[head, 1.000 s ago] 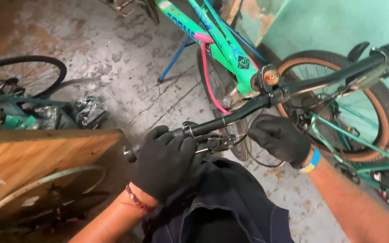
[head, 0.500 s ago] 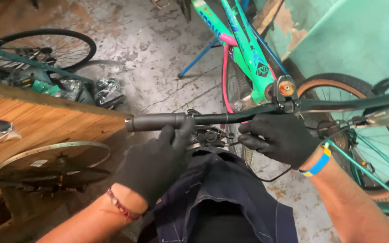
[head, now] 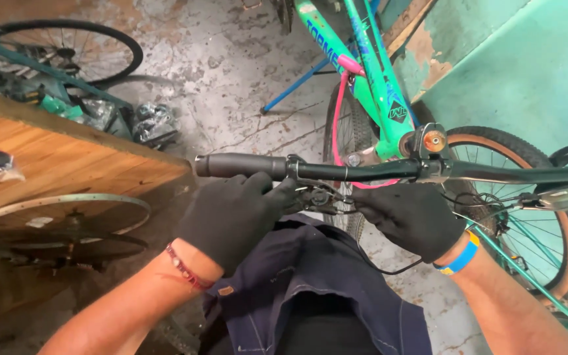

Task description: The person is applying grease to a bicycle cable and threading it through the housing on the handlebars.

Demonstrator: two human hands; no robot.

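Note:
A black bicycle handlebar (head: 363,172) runs across the middle of the view, with a rubber grip (head: 238,165) at its left end. My left hand (head: 231,213), in a black glove, pinches the small black lever unit (head: 320,197) that hangs under the bar next to the grip. My right hand (head: 412,217), also gloved, with a blue and yellow wristband, holds the same unit and its cables from the right. A green bicycle frame (head: 376,79) with a pink cable rises behind the bar. What my fingertips press is hidden.
A wooden bench top (head: 54,154) stands at the left with a bare wheel rim (head: 60,217) under it. A bicycle wheel (head: 67,49) and plastic-wrapped parts (head: 152,121) lie on the stained concrete floor. A tan-walled tyre (head: 547,217) is at the right by a green wall.
The view has tilted down and left, so the handlebar now lies level. Both hands have stayed at the lever unit under the bar, and my left fingers have closed in on it.

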